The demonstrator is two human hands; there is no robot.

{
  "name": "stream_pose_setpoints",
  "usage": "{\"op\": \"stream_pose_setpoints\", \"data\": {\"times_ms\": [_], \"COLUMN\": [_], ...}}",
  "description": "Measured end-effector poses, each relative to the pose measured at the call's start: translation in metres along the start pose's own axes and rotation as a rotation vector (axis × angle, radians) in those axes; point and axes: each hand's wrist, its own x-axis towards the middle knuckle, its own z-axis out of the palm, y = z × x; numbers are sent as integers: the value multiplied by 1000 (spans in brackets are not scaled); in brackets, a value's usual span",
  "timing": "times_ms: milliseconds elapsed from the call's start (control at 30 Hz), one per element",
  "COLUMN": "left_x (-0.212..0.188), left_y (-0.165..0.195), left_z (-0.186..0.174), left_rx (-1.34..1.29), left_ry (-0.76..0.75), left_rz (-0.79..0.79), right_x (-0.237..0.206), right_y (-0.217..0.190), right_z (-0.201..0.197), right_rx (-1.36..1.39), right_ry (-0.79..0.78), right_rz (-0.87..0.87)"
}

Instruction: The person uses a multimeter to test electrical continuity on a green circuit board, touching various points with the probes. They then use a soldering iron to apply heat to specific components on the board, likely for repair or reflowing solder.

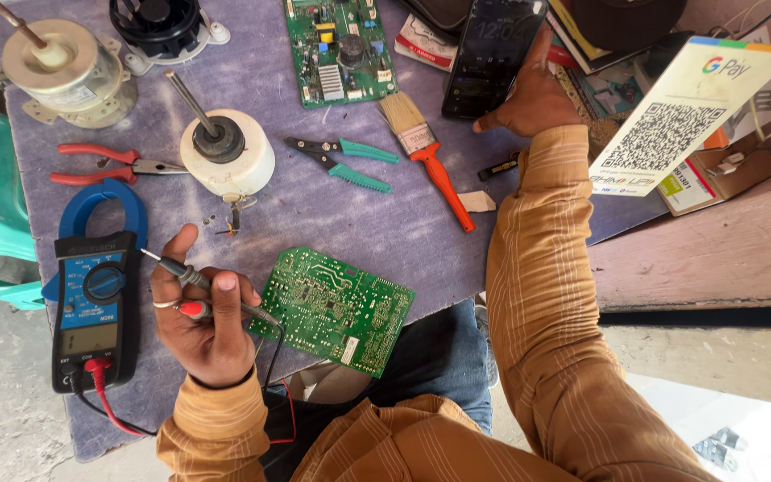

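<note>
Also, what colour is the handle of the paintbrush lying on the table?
Orange, clearest in the head view: the paintbrush lies on the purple cloth.

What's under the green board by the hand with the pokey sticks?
The green circuit board lies on the purple mat. Its near corner overhangs the person's jeans. Whatever's beneath its middle is covered.

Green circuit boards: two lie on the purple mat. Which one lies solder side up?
The green circuit board at the mat's near edge, beside the left hand holding the probes. The far board shows its components instead.
</note>
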Motion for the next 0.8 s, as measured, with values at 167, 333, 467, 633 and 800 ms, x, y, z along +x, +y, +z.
{"op": "stream_pose_setpoints", "data": {"times_ms": [167,333,467,633,800], "left_x": [0,-2,-1,1,-1], "left_y": [0,-1,2,1,-2], "left_z": [-2,-5,-3,0,-1], "left_rx": [-6,-54,-101,-95,-76], "left_ry": [-1,-15,-1,-10,-15], "left_rz": [20,-5,-31,-18,-39], "right_x": [-2,-7,-15,-24,-43], "right_y": [-4,-11,-7,-2,-19], "right_z": [1,-4,-22,-41,-57], "right_rx": [-55,30,241,434,414], "right_ry": [-1,-4,-88,-41,161], "right_rz": [47,66,28,-85,-215]}}
